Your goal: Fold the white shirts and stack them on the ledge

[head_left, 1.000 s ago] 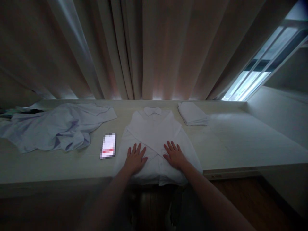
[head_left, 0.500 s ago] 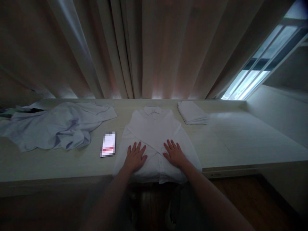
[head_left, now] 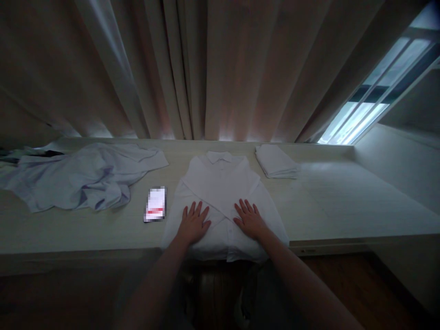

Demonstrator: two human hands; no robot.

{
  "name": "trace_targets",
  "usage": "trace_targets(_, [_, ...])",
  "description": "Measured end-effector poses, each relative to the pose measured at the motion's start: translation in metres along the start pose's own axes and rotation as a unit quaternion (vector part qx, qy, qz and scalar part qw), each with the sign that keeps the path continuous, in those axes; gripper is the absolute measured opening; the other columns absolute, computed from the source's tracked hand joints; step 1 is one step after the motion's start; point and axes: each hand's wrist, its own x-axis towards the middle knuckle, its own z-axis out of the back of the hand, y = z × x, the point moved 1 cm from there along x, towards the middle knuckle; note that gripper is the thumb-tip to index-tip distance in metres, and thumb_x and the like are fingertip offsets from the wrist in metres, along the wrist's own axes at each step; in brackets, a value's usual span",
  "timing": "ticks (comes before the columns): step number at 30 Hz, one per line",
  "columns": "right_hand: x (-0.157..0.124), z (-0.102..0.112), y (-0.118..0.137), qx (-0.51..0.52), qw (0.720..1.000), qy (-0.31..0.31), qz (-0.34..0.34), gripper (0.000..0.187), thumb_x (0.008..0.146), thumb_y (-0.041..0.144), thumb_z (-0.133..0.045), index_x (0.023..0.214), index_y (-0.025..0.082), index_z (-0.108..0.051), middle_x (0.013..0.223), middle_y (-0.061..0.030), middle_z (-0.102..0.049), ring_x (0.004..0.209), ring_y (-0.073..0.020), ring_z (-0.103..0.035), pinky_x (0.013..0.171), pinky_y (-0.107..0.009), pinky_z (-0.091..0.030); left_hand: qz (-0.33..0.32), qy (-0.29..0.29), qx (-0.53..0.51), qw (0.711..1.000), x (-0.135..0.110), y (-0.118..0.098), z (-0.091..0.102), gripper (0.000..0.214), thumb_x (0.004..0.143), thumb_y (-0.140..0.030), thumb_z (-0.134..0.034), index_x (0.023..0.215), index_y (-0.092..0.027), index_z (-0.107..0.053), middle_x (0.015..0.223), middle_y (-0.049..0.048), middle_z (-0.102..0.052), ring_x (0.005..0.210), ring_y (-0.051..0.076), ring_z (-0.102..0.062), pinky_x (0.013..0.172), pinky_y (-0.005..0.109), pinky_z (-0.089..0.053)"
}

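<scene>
Right of a crumpled garment (head_left: 75, 174) and a phone (head_left: 156, 204), a white shirt (head_left: 223, 181) on the table (head_left: 330, 206) is pressed, apparently for smoothing, by the left hand (head_left: 195, 223) and right hand (head_left: 250, 221), splayed, gripping nothing. For folding, an edge must be grasped. Folded cloth (head_left: 276, 161) is set rightward.

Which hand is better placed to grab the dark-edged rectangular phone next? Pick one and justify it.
Left, likely: the left hand rests open on the white collared cloth shirt, close to the phone; the right hand, also open, lies farther across the shirt.
</scene>
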Motion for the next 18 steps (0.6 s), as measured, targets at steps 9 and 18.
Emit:
trace_targets(9, [0.0006, -0.0028, -0.0011, -0.002, 1.000, -0.004, -0.001, 0.063, 0.086, 0.056, -0.022, 0.140, 0.023, -0.020, 0.147, -0.0062, -0.007, 0.133, -0.0276, -0.002, 0.104, -0.050, -0.005, 0.004, 0.005, 0.002, 1.000, -0.0004, -0.0004, 0.0017, 0.055, 0.085, -0.053, -0.027, 0.135, -0.029, -0.030, 0.145, 0.0040, -0.021, 0.134, 0.027, -0.008, 0.105, 0.050, -0.003])
trace_targets(18, [-0.0001, -0.0034, -0.0019, -0.001, 1.000, -0.007, 0.004, 0.063, 0.086, 0.056, -0.021, 0.140, 0.023, -0.020, 0.147, -0.0057, -0.006, 0.133, -0.0271, -0.002, 0.104, -0.049, -0.005, -0.009, -0.011, 0.004, 1.000, 0.0002, 0.0021, -0.0052, 0.056, 0.085, -0.054, -0.024, 0.135, -0.029, -0.029, 0.145, 0.0050, -0.021, 0.133, 0.028, -0.010, 0.104, 0.051, -0.003])
